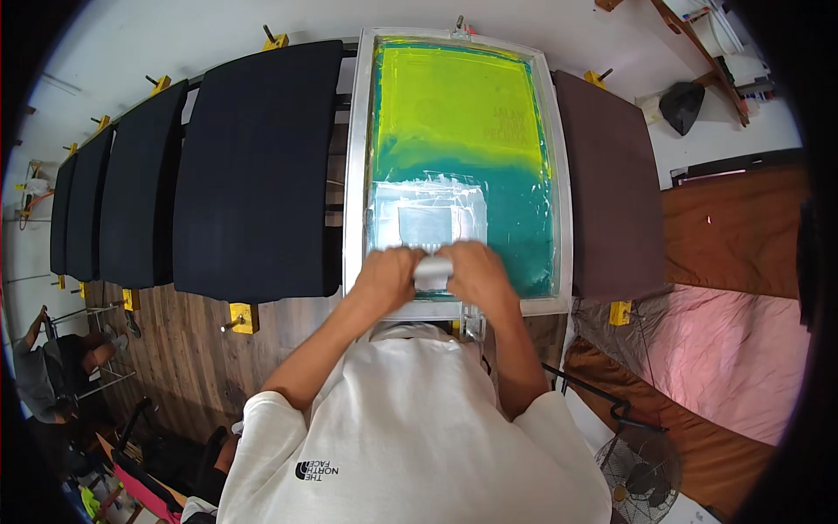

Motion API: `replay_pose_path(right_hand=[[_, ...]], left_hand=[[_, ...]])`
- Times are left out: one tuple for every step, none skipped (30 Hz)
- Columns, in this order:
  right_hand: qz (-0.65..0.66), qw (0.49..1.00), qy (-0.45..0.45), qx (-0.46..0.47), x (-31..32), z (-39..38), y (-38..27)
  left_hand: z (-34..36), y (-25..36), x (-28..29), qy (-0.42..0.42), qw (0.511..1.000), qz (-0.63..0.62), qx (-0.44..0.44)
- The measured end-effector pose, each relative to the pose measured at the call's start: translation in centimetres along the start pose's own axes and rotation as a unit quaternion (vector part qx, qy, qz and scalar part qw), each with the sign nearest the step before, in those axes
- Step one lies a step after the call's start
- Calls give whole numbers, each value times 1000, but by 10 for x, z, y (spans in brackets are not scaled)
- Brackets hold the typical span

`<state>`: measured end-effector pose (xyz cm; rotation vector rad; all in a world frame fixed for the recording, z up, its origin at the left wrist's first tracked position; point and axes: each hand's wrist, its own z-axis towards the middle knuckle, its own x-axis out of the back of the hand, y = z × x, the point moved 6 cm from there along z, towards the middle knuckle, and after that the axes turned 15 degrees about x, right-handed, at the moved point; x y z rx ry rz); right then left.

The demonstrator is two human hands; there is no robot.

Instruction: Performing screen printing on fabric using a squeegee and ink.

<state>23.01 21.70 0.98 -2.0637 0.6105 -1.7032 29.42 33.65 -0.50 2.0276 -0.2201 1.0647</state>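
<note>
Both hands are closed on a pale squeegee point(432, 267), my left hand point(389, 274) at its left end and my right hand point(477, 272) at its right. They are slightly blurred. The squeegee is over the near part of a screen printing frame point(563, 201) with a light metal rim. Yellow-green covers the far part of its mesh point(454, 83), teal the near part. White ink point(471, 205) lies smeared just beyond my hands, around a paler rectangle. My hands hide the squeegee's lower edge.
Several dark fabric-covered boards point(257, 175) stand in a row to the left, with yellow clamps point(244, 318) at their ends. A purplish-brown board point(609, 183) is on the right. A fan point(642, 472) stands at lower right; another person point(57, 367) is at far left.
</note>
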Motion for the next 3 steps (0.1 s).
replay_pose_path(right_hand=[[-22, 1000, 20, 0, 10, 10, 3], [-46, 999, 26, 1, 16, 19, 7], [-68, 997, 32, 3, 21, 30, 14]], left_hand=[[12, 2, 9, 49, 999, -5, -22], [24, 2, 15, 70, 997, -20, -28], [34, 0, 18, 101, 994, -34, -28]])
